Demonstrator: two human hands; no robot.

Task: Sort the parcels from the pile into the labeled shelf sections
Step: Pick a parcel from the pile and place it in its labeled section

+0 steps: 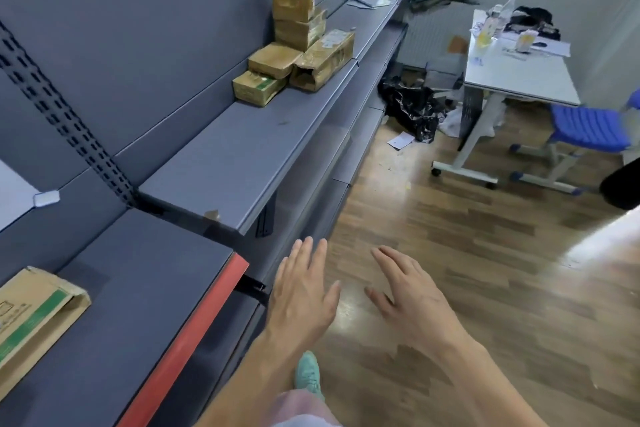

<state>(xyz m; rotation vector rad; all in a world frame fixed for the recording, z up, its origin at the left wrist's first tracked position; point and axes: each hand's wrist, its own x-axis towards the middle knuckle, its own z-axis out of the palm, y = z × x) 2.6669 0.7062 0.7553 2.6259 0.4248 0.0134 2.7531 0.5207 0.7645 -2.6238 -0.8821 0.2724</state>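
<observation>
Parcels (298, 45) in brown tape sit in a small stack on the grey shelf (242, 156). One cardboard parcel (34, 315) lies on the red-edged shelf (145, 288) close by. The left hand (304, 291) and right hand (412, 298) hang over the wood floor (467, 253), fingers spread, holding nothing. A black bag (412, 107), white table (519, 80) and blue chair (588, 128) stand farther off.
</observation>
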